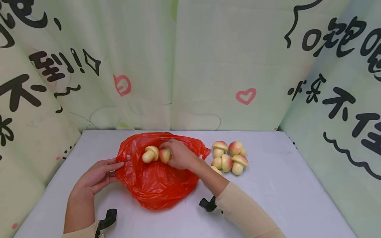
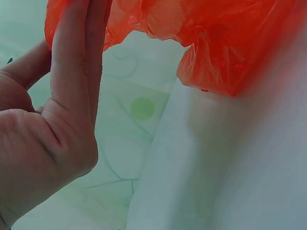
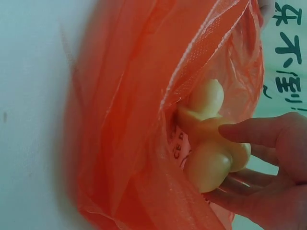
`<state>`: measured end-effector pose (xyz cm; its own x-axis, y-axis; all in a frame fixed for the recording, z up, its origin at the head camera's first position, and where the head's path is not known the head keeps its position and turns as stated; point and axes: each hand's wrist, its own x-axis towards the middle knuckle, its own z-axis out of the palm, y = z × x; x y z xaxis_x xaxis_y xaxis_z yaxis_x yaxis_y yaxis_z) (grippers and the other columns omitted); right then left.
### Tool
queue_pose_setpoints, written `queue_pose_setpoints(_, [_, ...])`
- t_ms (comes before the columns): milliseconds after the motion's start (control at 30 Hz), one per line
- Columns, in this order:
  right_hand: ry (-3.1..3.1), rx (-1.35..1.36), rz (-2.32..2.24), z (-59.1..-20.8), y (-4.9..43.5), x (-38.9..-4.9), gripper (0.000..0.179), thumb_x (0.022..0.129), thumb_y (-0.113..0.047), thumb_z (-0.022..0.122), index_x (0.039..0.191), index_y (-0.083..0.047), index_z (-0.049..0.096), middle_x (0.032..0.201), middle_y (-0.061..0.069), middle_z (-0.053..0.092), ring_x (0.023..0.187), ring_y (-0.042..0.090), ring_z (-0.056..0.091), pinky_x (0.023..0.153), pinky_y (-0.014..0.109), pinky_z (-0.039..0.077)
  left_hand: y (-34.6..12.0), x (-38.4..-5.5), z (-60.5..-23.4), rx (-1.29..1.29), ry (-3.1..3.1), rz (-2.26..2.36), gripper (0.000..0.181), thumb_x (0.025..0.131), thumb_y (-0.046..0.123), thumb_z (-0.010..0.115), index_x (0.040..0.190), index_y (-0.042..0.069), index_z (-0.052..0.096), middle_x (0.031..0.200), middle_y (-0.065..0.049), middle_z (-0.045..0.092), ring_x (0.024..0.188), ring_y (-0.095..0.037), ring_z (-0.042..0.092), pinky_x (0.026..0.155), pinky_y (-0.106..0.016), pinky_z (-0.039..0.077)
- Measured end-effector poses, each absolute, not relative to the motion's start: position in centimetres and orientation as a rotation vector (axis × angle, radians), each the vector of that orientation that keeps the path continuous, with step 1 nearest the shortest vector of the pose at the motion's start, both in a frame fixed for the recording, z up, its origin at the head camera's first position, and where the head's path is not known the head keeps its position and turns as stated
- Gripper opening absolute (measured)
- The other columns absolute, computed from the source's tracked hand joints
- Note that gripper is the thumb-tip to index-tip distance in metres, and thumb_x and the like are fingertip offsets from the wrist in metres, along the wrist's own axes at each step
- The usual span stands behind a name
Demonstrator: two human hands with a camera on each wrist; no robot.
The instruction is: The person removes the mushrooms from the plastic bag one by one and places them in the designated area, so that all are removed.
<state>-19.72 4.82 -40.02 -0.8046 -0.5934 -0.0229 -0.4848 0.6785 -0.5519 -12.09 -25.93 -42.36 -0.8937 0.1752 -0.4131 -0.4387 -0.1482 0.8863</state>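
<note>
A red plastic bag stands on the table with its mouth spread open. My left hand grips the bag's left rim between thumb and fingers; in the left wrist view the fingers reach up against the red plastic. Inside the bag's mouth, my right hand holds a toy mushroom with a pink-and-cream cap, thumb on one side and fingers on the other. Touching or very near it lies another mushroom, its pale stem pointing left. The bag's bottom is hidden from the head view.
To the right of the bag, several more mushrooms sit in a cluster on the white table; one is partly hidden by my right forearm. Printed curtains close off the back and both sides.
</note>
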Motion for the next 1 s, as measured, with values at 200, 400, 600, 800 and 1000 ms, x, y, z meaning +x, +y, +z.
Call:
queue_pose_setpoints(200, [2.697, -0.900, -0.793, -39.6, 5.0, -19.4, 0.053, 0.091, -0.009, 0.077, 0.142, -0.016, 0.063, 0.146, 0.006, 0.058, 0.136, 0.026, 0.051, 0.100, 0.043, 0.060, -26.1, -12.0, -42.3, -0.296, 1.714, 2.103, 0.022, 0.103, 0.024, 0.068, 0.125, 0.021, 0.071, 0.111, 0.004, 0.075, 0.101, -0.015, 0.075, 0.092, -0.033, 0.062])
queue_pose_setpoints(400, [2.712, -0.968, -0.790, -38.9, 5.4, -19.0, 0.051, 0.090, -0.007, 0.074, 0.140, -0.013, 0.064, 0.144, 0.007, 0.060, 0.137, 0.027, 0.051, 0.104, 0.045, 0.057, -26.1, -12.0, -42.2, -0.300, 1.703, 2.107, 0.019, 0.103, 0.024, 0.068, 0.121, 0.022, 0.072, 0.111, 0.004, 0.076, 0.100, -0.015, 0.075, 0.092, -0.033, 0.062])
queue_pose_setpoints(600, [2.724, -1.012, -0.798, -38.4, 5.7, -18.7, 0.051, 0.089, -0.004, 0.073, 0.139, -0.012, 0.065, 0.143, 0.008, 0.061, 0.138, 0.029, 0.052, 0.106, 0.046, 0.056, -26.1, -12.1, -42.2, -0.299, 1.706, 2.107, 0.021, 0.102, 0.024, 0.068, 0.123, 0.021, 0.072, 0.110, 0.005, 0.076, 0.100, -0.015, 0.075, 0.092, -0.033, 0.062])
queue_pose_setpoints(800, [2.731, -0.996, -0.805, -38.0, 6.0, -18.2, 0.051, 0.089, -0.004, 0.073, 0.139, -0.013, 0.065, 0.145, 0.008, 0.059, 0.138, 0.030, 0.051, 0.107, 0.048, 0.054, -26.1, -12.1, -42.3, -0.296, 1.709, 2.107, 0.021, 0.103, 0.024, 0.068, 0.124, 0.021, 0.072, 0.111, 0.005, 0.076, 0.101, -0.015, 0.075, 0.092, -0.033, 0.062])
queue_pose_setpoints(1000, [2.715, -0.908, -0.821, -37.4, 6.7, -17.5, 0.054, 0.090, -0.007, 0.074, 0.142, -0.017, 0.063, 0.147, 0.004, 0.057, 0.139, 0.027, 0.047, 0.098, 0.045, 0.060, -26.0, -12.1, -42.3, -0.296, 1.698, 2.112, 0.025, 0.102, 0.024, 0.068, 0.126, 0.020, 0.070, 0.113, 0.004, 0.075, 0.102, -0.016, 0.074, 0.093, -0.033, 0.062])
